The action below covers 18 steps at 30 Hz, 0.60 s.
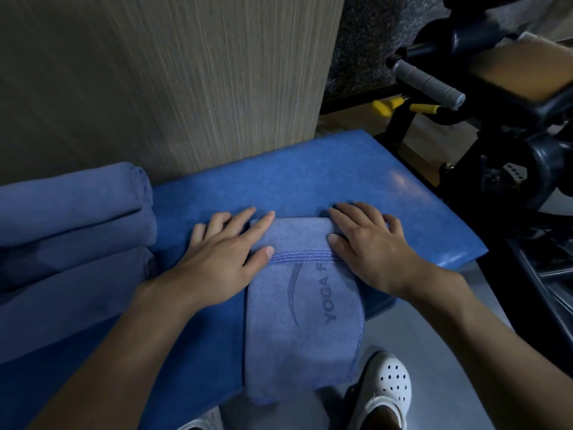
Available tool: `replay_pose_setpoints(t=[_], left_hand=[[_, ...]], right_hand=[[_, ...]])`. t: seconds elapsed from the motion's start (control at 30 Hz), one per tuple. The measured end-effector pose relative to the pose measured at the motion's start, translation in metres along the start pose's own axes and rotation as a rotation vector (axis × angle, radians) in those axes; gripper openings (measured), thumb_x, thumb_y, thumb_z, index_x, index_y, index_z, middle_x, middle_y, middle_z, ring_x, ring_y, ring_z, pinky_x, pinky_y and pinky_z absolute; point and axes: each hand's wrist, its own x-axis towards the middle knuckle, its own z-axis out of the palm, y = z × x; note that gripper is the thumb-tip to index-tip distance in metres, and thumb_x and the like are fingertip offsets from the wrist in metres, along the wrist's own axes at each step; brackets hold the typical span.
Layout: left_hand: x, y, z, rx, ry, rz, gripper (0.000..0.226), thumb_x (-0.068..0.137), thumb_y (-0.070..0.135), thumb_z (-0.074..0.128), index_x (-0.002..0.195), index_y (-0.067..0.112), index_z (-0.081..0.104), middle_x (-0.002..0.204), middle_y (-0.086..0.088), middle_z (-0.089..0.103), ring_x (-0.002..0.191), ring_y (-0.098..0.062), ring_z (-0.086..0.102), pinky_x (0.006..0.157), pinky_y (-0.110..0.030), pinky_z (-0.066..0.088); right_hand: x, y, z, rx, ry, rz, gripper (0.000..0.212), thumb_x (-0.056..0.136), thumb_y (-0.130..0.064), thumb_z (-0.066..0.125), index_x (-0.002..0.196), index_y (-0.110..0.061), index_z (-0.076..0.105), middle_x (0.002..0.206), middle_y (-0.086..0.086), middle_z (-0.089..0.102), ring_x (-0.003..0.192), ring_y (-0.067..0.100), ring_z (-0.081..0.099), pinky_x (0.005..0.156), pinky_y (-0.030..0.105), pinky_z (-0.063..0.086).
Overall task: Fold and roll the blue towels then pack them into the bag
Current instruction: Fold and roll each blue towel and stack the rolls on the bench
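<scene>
One wide wood-grain wall panel fills the far side, standing right behind the blue padded bench. Just beside the bench's right end stands a dark gym machine, close enough to crowd that side. On the left of the bench lies a stack of blue towels, taking up that whole end and lying just beside the left forearm. In the middle lies the towel being worked, printed "YOGA F". Its far end is turned over into a short roll, and its near end hangs over the bench edge. The left hand lies flat with fingers spread, its index finger and thumb on the roll's left end. The right hand presses palm-down over the right end. Below the bench edge a white perforated shoe stands on the floor. A grey handle juts from the machine above a yellow knob.
</scene>
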Motion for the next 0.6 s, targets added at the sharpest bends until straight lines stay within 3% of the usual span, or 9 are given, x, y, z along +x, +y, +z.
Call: replay_pose_setpoints(t=[0.1, 0.23, 0.33, 0.47, 0.6], left_hand=[[0.001, 0.002, -0.002, -0.111, 0.039, -0.046, 0.095, 0.069, 0.078, 0.008, 0.154, 0.037, 0.009, 0.159, 0.018, 0.012, 0.139, -0.009, 0.01, 0.108, -0.033, 0.013], [0.005, 0.004, -0.004, -0.162, 0.049, -0.11, 0.107, 0.059, 0.082, 0.015, 0.15, 0.026, 0.026, 0.156, 0.013, 0.014, 0.14, -0.008, 0.006, 0.11, -0.035, 0.012], [0.006, 0.004, -0.004, -0.22, 0.063, -0.115, 0.097, 0.056, 0.082, 0.021, 0.137, 0.032, 0.04, 0.15, 0.015, 0.021, 0.137, -0.007, 0.011, 0.101, -0.03, 0.013], [0.005, 0.003, -0.008, -0.344, 0.107, -0.092, 0.066, 0.057, 0.078, 0.035, 0.111, 0.042, 0.041, 0.122, 0.026, 0.036, 0.118, -0.002, 0.023, 0.085, -0.024, 0.011], [0.005, 0.0, -0.01, -0.43, 0.079, -0.08, 0.046, 0.069, 0.065, 0.056, 0.104, 0.039, 0.042, 0.109, 0.023, 0.048, 0.114, -0.005, 0.034, 0.086, -0.023, 0.012]], right_hand=[[0.001, 0.004, -0.006, 0.052, -0.002, 0.002, 0.057, 0.098, -0.055, 0.031, 0.148, -0.029, 0.03, 0.146, -0.01, 0.033, 0.137, 0.014, 0.021, 0.112, 0.043, 0.017], [0.005, 0.008, -0.014, 0.152, -0.023, 0.007, 0.067, 0.091, -0.056, 0.053, 0.148, -0.029, 0.03, 0.134, -0.009, 0.04, 0.129, 0.015, 0.029, 0.107, 0.04, 0.02], [0.007, 0.01, -0.018, 0.191, -0.048, 0.024, 0.064, 0.085, -0.057, 0.06, 0.139, -0.029, 0.041, 0.117, -0.01, 0.043, 0.123, 0.014, 0.031, 0.106, 0.039, 0.02], [0.007, 0.011, -0.021, 0.276, -0.04, 0.003, 0.041, 0.079, -0.053, 0.069, 0.106, -0.033, 0.046, 0.103, -0.014, 0.049, 0.108, 0.01, 0.039, 0.102, 0.036, 0.022], [0.007, 0.013, -0.027, 0.402, -0.092, 0.016, 0.048, 0.076, -0.044, 0.077, 0.112, -0.034, 0.047, 0.102, -0.016, 0.058, 0.096, 0.002, 0.052, 0.103, 0.035, 0.025]])
